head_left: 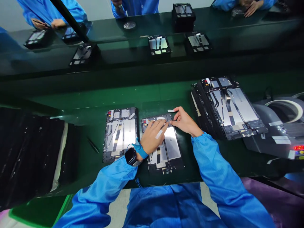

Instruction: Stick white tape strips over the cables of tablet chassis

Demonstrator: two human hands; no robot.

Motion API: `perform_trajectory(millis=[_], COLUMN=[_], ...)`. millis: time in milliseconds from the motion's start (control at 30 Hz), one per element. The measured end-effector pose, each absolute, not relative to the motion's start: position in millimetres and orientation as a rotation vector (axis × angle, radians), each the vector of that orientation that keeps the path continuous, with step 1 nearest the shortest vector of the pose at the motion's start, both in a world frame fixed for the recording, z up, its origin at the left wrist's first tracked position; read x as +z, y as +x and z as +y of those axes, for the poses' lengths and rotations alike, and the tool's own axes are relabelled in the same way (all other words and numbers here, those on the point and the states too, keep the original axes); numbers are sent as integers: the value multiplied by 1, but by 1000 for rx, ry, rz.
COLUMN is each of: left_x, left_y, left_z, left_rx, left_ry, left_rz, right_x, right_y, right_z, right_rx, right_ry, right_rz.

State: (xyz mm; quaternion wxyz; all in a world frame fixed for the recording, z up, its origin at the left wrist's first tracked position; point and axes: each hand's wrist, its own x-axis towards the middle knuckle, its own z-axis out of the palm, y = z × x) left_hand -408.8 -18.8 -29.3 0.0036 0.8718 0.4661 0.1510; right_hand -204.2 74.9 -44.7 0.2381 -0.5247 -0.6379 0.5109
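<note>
An opened tablet (172, 142) with a bare silver battery lies flat before me. My left hand (153, 136) rests across its upper part, fingers stretched over the components. A white tape strip (159, 134) sticks to the back of that hand. At the tablet's top edge, my right hand (184, 122) has its thumb and fingers pinched together; what is between them is too small to make out. Another white strip (170, 110) clings to its index fingertip. To the left lies a second opened tablet (129, 133), a loose white strip near its top right corner.
Stacked opened tablets (242, 104) lean at right, beside a grey tape dispenser (270, 117). Black tablet parts (30, 152) stand at left, near tweezers (92, 145). A green bin (64, 209) is below. More tablets (159, 44) lie on the far belt, where co-workers' hands (253, 8) show.
</note>
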Motion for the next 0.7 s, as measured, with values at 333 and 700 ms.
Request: perform_trajectory(millis=[333, 700], left_x=[-23, -35], left_y=[-414, -430], left_z=[-9, -4], left_rx=[376, 537], left_ry=[2811, 2821], left_rz=[1390, 1270], right_x=[-32, -28], right_y=[-197, -199], right_z=[72, 69], right_rx=[1407, 1616], right_ry=[-1327, -1226], right_rz=[-1496, -1828])
